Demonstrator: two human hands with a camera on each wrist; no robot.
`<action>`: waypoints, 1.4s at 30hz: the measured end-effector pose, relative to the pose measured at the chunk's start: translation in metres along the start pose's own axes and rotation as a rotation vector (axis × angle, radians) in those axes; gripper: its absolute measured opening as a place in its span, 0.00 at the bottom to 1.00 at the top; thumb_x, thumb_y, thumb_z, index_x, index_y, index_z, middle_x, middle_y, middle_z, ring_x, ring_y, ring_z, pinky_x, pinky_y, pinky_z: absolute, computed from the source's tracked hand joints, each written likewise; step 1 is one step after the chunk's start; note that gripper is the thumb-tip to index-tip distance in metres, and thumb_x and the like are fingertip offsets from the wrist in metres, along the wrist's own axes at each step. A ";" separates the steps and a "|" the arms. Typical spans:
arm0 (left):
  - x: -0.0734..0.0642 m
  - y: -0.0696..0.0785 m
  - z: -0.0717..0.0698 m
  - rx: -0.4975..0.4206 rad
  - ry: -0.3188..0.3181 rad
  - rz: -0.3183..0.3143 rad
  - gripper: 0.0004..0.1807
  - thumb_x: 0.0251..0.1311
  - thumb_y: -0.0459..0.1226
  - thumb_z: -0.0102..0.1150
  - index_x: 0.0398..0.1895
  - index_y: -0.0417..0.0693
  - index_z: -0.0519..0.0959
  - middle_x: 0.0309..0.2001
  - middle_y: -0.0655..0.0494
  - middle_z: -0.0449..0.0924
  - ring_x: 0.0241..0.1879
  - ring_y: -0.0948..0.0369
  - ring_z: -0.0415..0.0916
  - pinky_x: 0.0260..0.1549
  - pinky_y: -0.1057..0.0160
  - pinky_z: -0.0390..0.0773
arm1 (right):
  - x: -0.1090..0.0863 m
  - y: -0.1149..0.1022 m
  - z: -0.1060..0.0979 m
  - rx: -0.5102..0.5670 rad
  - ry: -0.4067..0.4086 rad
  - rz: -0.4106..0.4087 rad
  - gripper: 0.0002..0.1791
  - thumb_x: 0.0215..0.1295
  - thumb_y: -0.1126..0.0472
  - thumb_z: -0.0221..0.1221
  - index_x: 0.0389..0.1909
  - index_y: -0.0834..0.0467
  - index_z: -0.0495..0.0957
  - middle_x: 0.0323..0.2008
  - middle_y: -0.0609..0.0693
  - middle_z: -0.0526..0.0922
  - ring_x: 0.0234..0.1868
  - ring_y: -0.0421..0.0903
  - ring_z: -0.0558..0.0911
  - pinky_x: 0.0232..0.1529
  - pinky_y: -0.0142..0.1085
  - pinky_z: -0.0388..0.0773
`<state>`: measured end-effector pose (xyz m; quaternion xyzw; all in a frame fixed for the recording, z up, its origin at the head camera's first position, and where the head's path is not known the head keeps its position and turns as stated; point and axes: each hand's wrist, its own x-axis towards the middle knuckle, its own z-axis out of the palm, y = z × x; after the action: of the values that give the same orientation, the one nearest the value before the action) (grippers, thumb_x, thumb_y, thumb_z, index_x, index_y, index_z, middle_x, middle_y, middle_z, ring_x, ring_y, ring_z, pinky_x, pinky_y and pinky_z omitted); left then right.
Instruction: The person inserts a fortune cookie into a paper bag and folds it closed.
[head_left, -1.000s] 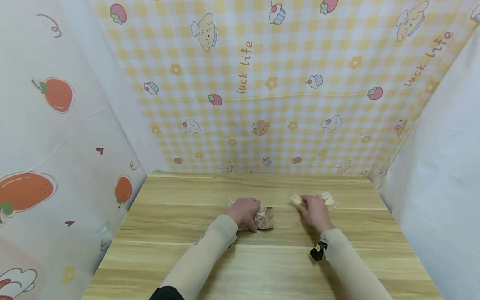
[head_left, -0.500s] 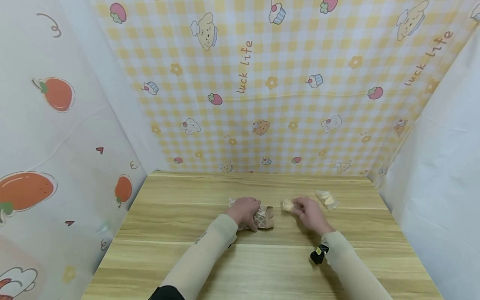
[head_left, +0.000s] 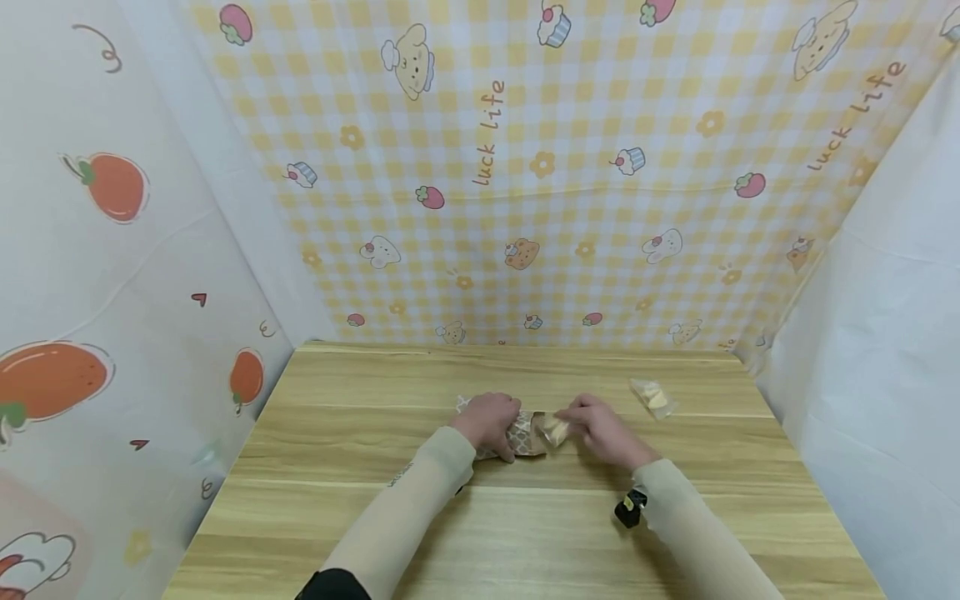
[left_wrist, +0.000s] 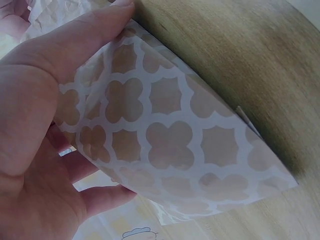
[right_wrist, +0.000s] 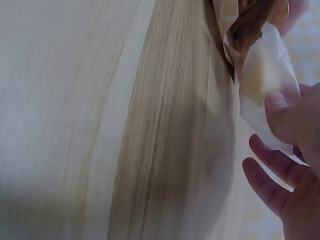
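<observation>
A brown paper bag with a white lattice print (head_left: 521,435) lies on the table, its mouth facing right. My left hand (head_left: 489,422) grips it from above; in the left wrist view the thumb lies over the printed paper (left_wrist: 170,140) and the other fingers reach under its edge. Between thumb and fingers, my right hand (head_left: 606,432) pinches a small clear packet with a pale yellow snack inside (head_left: 555,430). That packet is right at the bag's mouth, and in the right wrist view its tip overlaps the brown inside of the bag (right_wrist: 257,22).
A second clear packet with pale yellow pieces (head_left: 654,399) lies on the wooden table (head_left: 540,533), right of and behind my right hand. A checked cloth (head_left: 480,225) hangs along the table's back edge, with white cloths at both sides.
My right hand has taken one packet from beside the other and carried it left to the bag's mouth. The left hand and the bag have stayed in place.
</observation>
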<state>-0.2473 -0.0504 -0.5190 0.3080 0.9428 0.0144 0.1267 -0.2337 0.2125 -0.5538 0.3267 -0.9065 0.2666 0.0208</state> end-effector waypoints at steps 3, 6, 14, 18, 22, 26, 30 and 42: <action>0.001 0.000 0.001 0.007 0.002 0.001 0.31 0.44 0.55 0.86 0.42 0.53 0.76 0.40 0.61 0.80 0.38 0.63 0.77 0.41 0.63 0.81 | 0.004 -0.004 0.001 -0.024 -0.013 -0.011 0.21 0.66 0.75 0.63 0.59 0.62 0.85 0.44 0.48 0.79 0.44 0.44 0.80 0.48 0.39 0.84; 0.000 0.001 0.000 0.014 -0.002 -0.001 0.31 0.43 0.55 0.86 0.43 0.53 0.77 0.42 0.60 0.81 0.40 0.62 0.78 0.43 0.62 0.82 | 0.008 -0.007 0.003 -0.049 -0.004 -0.015 0.21 0.67 0.74 0.64 0.60 0.62 0.83 0.44 0.48 0.80 0.44 0.44 0.81 0.47 0.40 0.84; -0.001 0.002 -0.003 0.009 -0.016 -0.005 0.33 0.44 0.54 0.86 0.48 0.52 0.78 0.44 0.59 0.82 0.42 0.61 0.79 0.45 0.62 0.82 | 0.015 -0.015 0.007 -0.020 0.038 0.063 0.23 0.67 0.65 0.69 0.61 0.63 0.79 0.45 0.53 0.84 0.44 0.50 0.85 0.49 0.47 0.86; -0.001 0.003 -0.004 -0.013 -0.015 -0.008 0.34 0.44 0.53 0.86 0.49 0.52 0.78 0.44 0.59 0.81 0.43 0.61 0.79 0.47 0.62 0.81 | 0.017 -0.016 0.011 0.002 0.068 0.110 0.16 0.66 0.63 0.71 0.52 0.61 0.82 0.42 0.52 0.85 0.42 0.49 0.86 0.47 0.46 0.86; -0.002 0.002 -0.004 -0.026 -0.008 -0.007 0.34 0.43 0.52 0.87 0.48 0.51 0.78 0.44 0.59 0.81 0.42 0.61 0.79 0.47 0.62 0.81 | 0.019 -0.018 0.013 0.008 0.103 0.129 0.08 0.65 0.62 0.72 0.40 0.56 0.82 0.36 0.48 0.84 0.37 0.45 0.83 0.42 0.42 0.85; -0.002 0.002 -0.004 -0.029 0.004 -0.001 0.34 0.42 0.52 0.87 0.48 0.51 0.78 0.44 0.59 0.81 0.42 0.61 0.79 0.47 0.62 0.81 | 0.019 -0.020 0.016 -0.002 0.120 0.154 0.08 0.64 0.62 0.73 0.33 0.52 0.81 0.32 0.44 0.83 0.33 0.40 0.80 0.37 0.38 0.82; -0.003 0.002 -0.003 -0.032 0.018 0.006 0.33 0.42 0.50 0.88 0.48 0.51 0.78 0.44 0.58 0.82 0.43 0.60 0.80 0.48 0.62 0.81 | 0.020 -0.023 0.018 -0.038 0.139 0.162 0.09 0.62 0.61 0.74 0.31 0.51 0.81 0.30 0.43 0.82 0.32 0.40 0.79 0.36 0.39 0.81; -0.005 0.002 0.005 -0.057 0.052 -0.003 0.35 0.41 0.50 0.88 0.49 0.50 0.77 0.44 0.58 0.80 0.42 0.60 0.79 0.48 0.62 0.82 | 0.026 -0.030 0.031 -0.057 0.228 0.173 0.13 0.53 0.62 0.79 0.23 0.51 0.82 0.27 0.43 0.82 0.32 0.44 0.79 0.38 0.45 0.81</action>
<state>-0.2415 -0.0519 -0.5222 0.3022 0.9455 0.0488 0.1110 -0.2320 0.1632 -0.5607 0.2140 -0.9304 0.2767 0.1100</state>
